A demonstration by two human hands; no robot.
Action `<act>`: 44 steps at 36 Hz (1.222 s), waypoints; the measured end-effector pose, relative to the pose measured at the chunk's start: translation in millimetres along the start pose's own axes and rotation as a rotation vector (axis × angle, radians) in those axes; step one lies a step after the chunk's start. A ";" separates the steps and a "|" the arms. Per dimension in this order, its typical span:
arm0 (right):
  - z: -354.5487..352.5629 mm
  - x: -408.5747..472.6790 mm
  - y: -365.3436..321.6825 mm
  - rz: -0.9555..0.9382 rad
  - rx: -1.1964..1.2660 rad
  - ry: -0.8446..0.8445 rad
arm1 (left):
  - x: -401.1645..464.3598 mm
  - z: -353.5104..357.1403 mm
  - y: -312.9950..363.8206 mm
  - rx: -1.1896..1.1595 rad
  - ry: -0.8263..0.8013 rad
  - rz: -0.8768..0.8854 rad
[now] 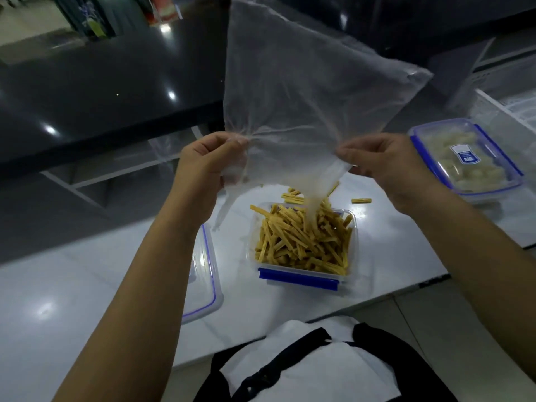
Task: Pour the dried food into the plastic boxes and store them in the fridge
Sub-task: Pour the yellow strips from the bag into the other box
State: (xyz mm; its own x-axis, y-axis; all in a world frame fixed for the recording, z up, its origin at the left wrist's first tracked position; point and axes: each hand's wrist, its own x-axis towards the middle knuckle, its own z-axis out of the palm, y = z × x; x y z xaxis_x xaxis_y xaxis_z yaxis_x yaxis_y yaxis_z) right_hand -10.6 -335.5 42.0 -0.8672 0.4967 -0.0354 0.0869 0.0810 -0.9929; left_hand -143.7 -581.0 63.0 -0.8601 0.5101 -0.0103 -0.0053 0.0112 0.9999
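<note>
— White tabletop [72,285] fills the lower frame, with a dark glossy counter [101,91] behind it. What's nearest?

— A loose blue-trimmed lid [207,271] at lower left, partly under the left forearm. Just right of it stands the open plastic box [303,281], heaped with yellow dried sticks [301,242].

— And the hands?

— Left hand [207,166] and right hand [385,166] are both pinched shut on the mouth of an upturned clear plastic bag [304,91], which looks nearly empty. The box sits directly below and between them, well apart from the fingers; a last trickle falls from the bag's mouth, near the right hand.

— What could go wrong?

— I'd judge spillage. Several stray sticks [361,200] already lie on the tabletop beyond the box. The heap stands above the rim, so more may slide off, and the lid may not seat.

— Further back?

— At right, a closed, latched box [467,158] holding pale food.
</note>
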 end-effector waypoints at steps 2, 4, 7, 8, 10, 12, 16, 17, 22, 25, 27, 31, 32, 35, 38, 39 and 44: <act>-0.4 -1.4 5.5 0.014 0.025 0.039 | -2.7 3.5 0.8 -0.032 0.018 0.010; -4.2 -2.4 6.0 -0.003 0.079 0.052 | -6.0 4.4 2.9 -0.071 0.021 0.029; -8.8 -3.8 5.7 -0.022 0.159 0.048 | -9.7 4.8 7.5 -0.106 0.038 0.055; -9.5 -4.1 4.3 -0.024 0.176 0.045 | -10.0 4.8 9.4 -0.122 0.050 0.054; -10.0 -3.6 -2.4 -0.027 0.204 0.031 | -10.7 5.1 14.2 -0.154 0.079 0.053; -9.6 -2.6 -13.7 -0.039 0.240 0.007 | -11.5 4.8 19.9 -0.194 0.105 0.067; -8.5 -2.0 -34.4 -0.107 0.346 0.013 | -13.8 4.5 33.4 -0.269 0.138 0.112; -8.7 -2.0 -37.4 -0.126 0.368 0.016 | -14.5 4.3 36.2 -0.278 0.139 0.120; -9.0 -0.7 -34.8 -0.132 0.364 0.018 | -14.6 0.9 40.7 -0.264 0.155 0.139; -3.3 5.0 -13.8 0.031 0.211 0.036 | -10.5 4.0 26.9 -0.086 0.195 0.037; 1.8 7.5 1.4 0.197 0.139 0.035 | -9.9 9.3 11.1 0.092 0.207 -0.123; 0.7 9.0 15.7 0.290 0.123 0.068 | -11.4 12.6 -13.2 0.148 0.188 -0.300; -0.6 9.5 16.1 0.281 0.127 0.072 | -11.1 12.8 -14.4 0.139 0.182 -0.316; -4.2 10.7 11.5 0.275 0.190 0.091 | -9.9 15.9 -10.2 0.083 0.156 -0.343; -9.3 13.1 2.4 0.231 0.272 0.093 | -5.9 20.8 2.6 0.014 0.130 -0.322; -11.6 13.1 -0.8 0.211 0.292 0.092 | -3.9 21.7 6.9 -0.009 0.124 -0.314; -20.9 7.9 -15.4 0.165 0.380 0.100 | -0.3 26.6 29.0 -0.229 0.105 -0.287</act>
State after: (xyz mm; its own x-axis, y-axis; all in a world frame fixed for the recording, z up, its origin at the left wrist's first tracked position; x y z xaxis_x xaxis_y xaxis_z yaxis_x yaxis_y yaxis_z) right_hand -8.6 -314.8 59.4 -0.8033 0.5594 -0.2045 0.0171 -0.3215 -0.9467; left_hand -130.0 -558.0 91.9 -0.8546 0.4230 -0.3011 -0.3571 -0.0578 0.9323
